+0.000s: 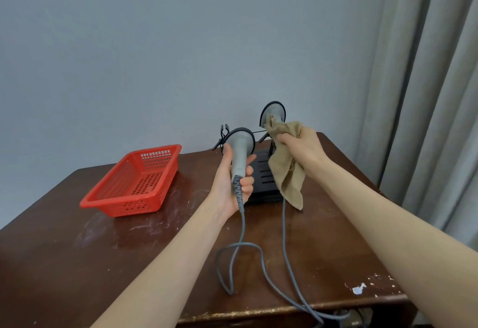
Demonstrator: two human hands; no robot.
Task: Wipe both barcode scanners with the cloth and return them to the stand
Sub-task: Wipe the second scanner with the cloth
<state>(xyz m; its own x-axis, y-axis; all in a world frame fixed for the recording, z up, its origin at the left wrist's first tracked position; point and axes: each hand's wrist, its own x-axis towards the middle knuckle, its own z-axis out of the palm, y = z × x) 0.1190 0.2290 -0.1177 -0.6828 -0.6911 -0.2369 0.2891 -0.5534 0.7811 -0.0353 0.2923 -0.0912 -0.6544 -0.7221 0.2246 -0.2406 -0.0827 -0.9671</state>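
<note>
My left hand (234,180) grips the handle of a grey barcode scanner (240,146), holding it upright above the table in front of the black stand (263,180). A second grey scanner (274,110) sits on the right side of the stand, its lower part hidden by the cloth. My right hand (301,146) is closed on a tan cloth (285,167), which hangs down and touches the second scanner's head. The stand's left holder (224,131) is empty. Two grey cables (261,255) trail from the scanners across the table to its front edge.
A red perforated plastic basket (134,183) lies empty on the left of the brown wooden table (77,250). A grey wall is behind and grey curtains (426,95) hang at the right. The table's near right corner has chipped paint (359,289).
</note>
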